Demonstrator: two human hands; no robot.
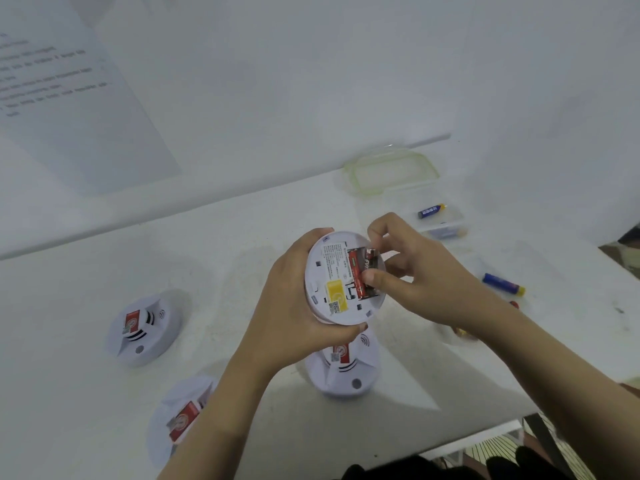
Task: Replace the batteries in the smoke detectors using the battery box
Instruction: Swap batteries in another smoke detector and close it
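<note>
Left hand (287, 306): I grip the smoke detector (330, 271) by its rim, with my fingers curled over its 12 o'clock edge and my thumb on its 6 o'clock edge.
Smoke detector: it is held above the tabletop (207, 271), tilted, with its labelled back towards me and the battery bay open at its 3 o'clock side.
Right hand (426, 275): closed in a pinch, with my thumb and fingertips on the dark battery (370, 263) at the bay's outer edge.
Red battery (356, 275): it lies in the bay, just beside the dark one and touching it.
Battery box (454, 218): a clear tub at 2 o'clock from the held detector, standing open on the tabletop near my right hand.
Box contents: a blue battery (430, 211) with a yellow tip leans on the rim, and another shows blurred low in the tub.
Lid (391, 171): clear with a green seal, lying at 12 o'clock from the box and just beside it.
Loose blue battery (502, 284): it lies on the tabletop at 3 o'clock from my right hand, apart from the box.
Other detectors: one (145, 327) sits at 9 o'clock from the held one, one (343, 368) at 6 o'clock right below it, and one (180, 417) at 7 o'clock, partly behind my left forearm. All three rest face up with red labels.
Small red and yellow bits: they show beside my right forearm, too hidden to tell what they are.
Printed sheet (69, 98): on the wall at 10 o'clock, with text too blurred to read.
</note>
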